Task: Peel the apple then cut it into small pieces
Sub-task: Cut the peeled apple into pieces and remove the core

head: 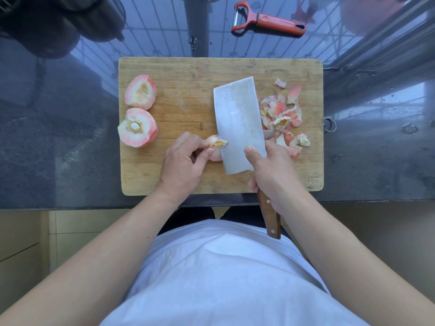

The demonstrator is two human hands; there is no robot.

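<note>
A wooden cutting board lies on the dark countertop. My left hand pinches a small peeled apple piece near the board's front middle. My right hand grips the wooden handle of a cleaver, thumb on the flat of the blade, whose edge meets that piece at its core. Two larger peeled apple chunks sit at the board's left: one above, one with the core showing below. A heap of pink peel and core scraps lies right of the blade.
A red-handled peeler rests on the glossy countertop beyond the board. A dark object sits at the far left corner. The counter's front edge runs just below the board, close to my body.
</note>
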